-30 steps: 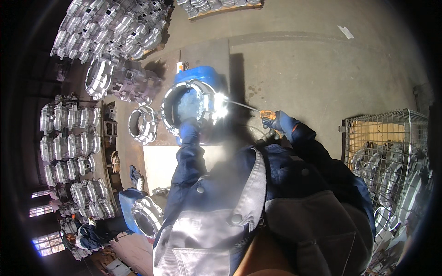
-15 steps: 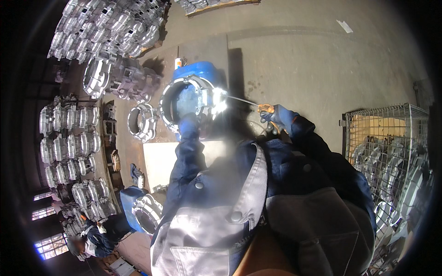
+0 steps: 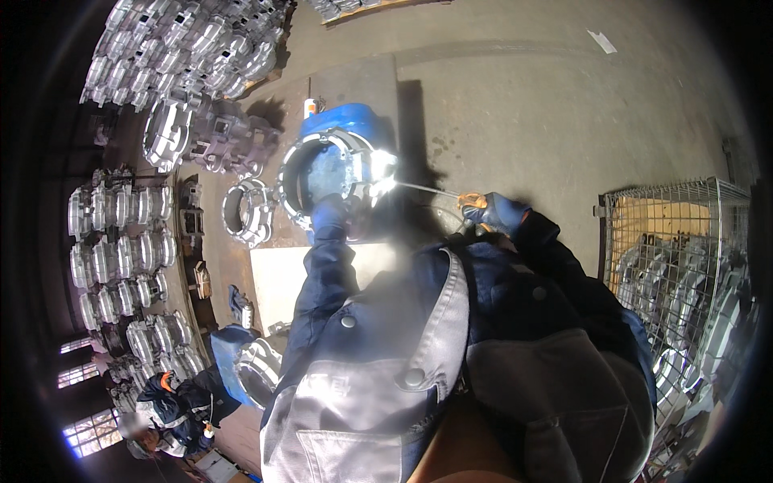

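Observation:
A ring-shaped metal casting (image 3: 357, 167) stands tilted on a blue plastic drum (image 3: 346, 118) in front of me. My left hand (image 3: 328, 213), in a dark blue glove, is closed on the casting's near rim; its fingertips are mostly hidden. To the right, my gloved right hand (image 3: 501, 212) is wrapped round the orange handle of an air blow gun (image 3: 470, 200). Its long thin metal tube points left and reaches the casting's right side. Strong glare there hides the tube's tip.
A smaller ring casting (image 3: 247, 212) lies left of the drum. A pale board (image 3: 282, 278) is near my left forearm. Stacked castings (image 3: 181, 52) fill the far left. On the right stands a wire cage (image 3: 664, 241) holding castings. Another person (image 3: 181, 410) is at the lower left.
My right hand has shifted slightly right and nearer to me, drawing the blow gun a little away from the casting. The left hand keeps its place. The other person has changed posture.

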A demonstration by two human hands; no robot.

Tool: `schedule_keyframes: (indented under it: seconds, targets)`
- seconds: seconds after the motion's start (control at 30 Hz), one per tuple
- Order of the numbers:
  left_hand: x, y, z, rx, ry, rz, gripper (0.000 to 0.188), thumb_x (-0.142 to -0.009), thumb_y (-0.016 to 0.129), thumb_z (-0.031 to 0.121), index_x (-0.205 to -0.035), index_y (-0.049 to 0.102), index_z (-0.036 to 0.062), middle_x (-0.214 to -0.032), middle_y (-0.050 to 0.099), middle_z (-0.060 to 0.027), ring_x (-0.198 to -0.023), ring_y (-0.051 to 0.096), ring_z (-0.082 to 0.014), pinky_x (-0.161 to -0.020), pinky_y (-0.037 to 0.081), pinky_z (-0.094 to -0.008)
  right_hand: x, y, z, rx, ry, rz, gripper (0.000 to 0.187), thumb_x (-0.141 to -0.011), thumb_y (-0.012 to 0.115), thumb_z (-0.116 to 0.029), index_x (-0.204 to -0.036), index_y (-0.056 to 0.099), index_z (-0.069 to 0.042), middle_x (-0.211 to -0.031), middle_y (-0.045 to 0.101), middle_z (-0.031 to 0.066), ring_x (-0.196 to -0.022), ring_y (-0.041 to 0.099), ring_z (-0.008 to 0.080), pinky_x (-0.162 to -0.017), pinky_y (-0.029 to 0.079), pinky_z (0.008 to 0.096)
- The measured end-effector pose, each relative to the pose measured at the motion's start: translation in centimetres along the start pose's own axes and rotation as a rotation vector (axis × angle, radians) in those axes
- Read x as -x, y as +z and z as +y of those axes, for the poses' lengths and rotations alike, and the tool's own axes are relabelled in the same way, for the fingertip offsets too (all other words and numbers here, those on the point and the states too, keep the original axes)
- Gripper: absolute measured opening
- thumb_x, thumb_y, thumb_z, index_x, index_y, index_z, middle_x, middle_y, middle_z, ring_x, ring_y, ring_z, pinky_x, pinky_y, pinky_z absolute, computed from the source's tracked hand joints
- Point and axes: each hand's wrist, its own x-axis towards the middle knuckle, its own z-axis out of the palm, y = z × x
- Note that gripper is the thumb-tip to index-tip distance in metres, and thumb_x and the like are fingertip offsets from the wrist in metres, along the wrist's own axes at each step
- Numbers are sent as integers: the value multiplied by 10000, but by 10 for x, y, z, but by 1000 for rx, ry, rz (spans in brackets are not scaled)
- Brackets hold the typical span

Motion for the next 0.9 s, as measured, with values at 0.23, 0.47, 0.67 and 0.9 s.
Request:
schedule_keyframes:
  seconds: [0.23,0.47,0.67,0.9]
  targets:
    - [8,-12,14,-58,36,38,261,-777,708,333,-942,732,133,-882,709,-156,-842,683,-357,-740,535,-423,12,14,-31,140,-107,112,351,-924,685,-304,-1098,671,1,-841,682,4,-718,585,109,-648,480,280]
    - [12,-8,35,50,-77,210,344,-844,640,423,-928,743,106,-916,716,-140,-844,692,-320,-740,545,-415,10,25,-54,1080,-182,427,350,-908,683,-354,-1018,669,-23,-691,648,80,-610,599,129,-592,481,313]
    - [-21,-2,56,461,-186,315,338,-870,669,353,-967,705,31,-874,701,-155,-798,674,-298,-749,525,-396,-6,-1,-35,847,-98,266,353,-905,677,-386,-943,683,-35,-698,664,79,-547,590,124,-524,470,309]
    - [-83,13,-14,677,-160,19,408,-927,617,367,-1117,671,10,-935,674,-100,-801,608,-191,-735,500,-332,-22,-11,1,368,-130,18,283,-942,643,-297,-1039,682,-35,-871,683,56,-679,584,112,-617,475,286]
